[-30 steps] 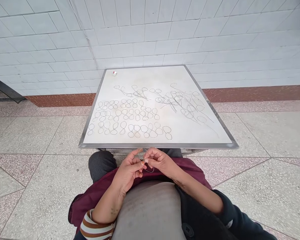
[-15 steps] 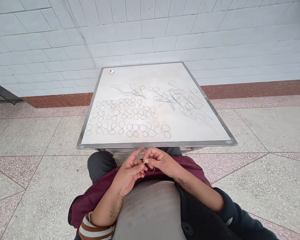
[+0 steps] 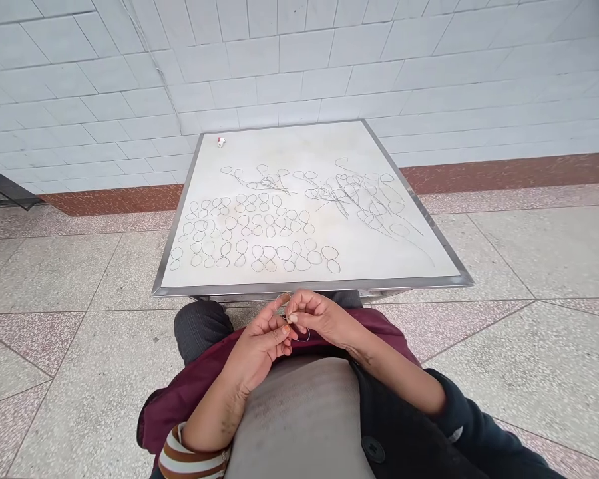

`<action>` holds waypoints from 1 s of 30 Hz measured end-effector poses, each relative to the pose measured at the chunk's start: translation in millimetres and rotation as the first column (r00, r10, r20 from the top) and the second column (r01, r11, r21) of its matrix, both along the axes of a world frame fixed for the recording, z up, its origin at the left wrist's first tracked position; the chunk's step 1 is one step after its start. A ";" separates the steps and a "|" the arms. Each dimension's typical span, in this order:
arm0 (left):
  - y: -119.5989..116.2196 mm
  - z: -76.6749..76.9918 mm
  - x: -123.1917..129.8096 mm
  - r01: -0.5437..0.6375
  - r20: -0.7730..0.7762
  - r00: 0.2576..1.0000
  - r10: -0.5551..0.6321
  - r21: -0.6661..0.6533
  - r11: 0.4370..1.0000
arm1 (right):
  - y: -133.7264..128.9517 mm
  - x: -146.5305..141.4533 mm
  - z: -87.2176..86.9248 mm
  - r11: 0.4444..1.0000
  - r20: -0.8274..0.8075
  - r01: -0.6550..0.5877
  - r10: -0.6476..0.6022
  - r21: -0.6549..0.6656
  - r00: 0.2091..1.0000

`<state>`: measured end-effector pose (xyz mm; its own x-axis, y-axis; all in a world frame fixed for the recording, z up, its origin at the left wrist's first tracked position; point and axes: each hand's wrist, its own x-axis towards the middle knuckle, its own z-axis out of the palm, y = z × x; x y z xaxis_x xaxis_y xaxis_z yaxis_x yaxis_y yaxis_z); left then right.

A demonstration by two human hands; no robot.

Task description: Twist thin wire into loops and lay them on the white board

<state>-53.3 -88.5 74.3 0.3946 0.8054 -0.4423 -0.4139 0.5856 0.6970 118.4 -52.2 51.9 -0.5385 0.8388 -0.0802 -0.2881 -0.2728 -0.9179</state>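
Observation:
Both of my hands meet above my lap, just short of the table's front edge. A thin looped wire (image 3: 304, 338) is pinched between them, one loop rising by the fingertips and another hanging lower. My left hand (image 3: 265, 337) grips it between thumb and fingers, palm partly turned up. From the right, my right hand (image 3: 315, 315) pinches the wire near where its loops meet. Fingers cover part of the wire there. On the white table (image 3: 389, 263) lie rows of figure-eight wire pieces (image 3: 265, 258) at the left and front.
Tangled wires with single loops and long tails (image 3: 349, 193) lie at the table's back and right. A small white-and-red object (image 3: 221, 142) sits in the far left corner. Metal trim (image 3: 309, 288) edges the table, and a tiled wall (image 3: 304, 60) stands behind it.
The view has shifted very slightly. My fingers stay closed on the wire with barely any movement, and the upper loop shows a little more clearly. Pieces on the table have not moved.

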 end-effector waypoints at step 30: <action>1.3 3.9 3.0 -0.139 -0.342 0.913 0.223 0.254 0.957 | -1.6 -2.3 3.3 1.000 0.060 0.018 -0.019 0.021 0.998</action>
<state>-50.4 -87.3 78.3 0.0781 0.9404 -0.3310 -0.1914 0.3400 0.9207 116.1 -53.9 55.1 -0.5177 0.8503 -0.0949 -0.2372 -0.2492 -0.9390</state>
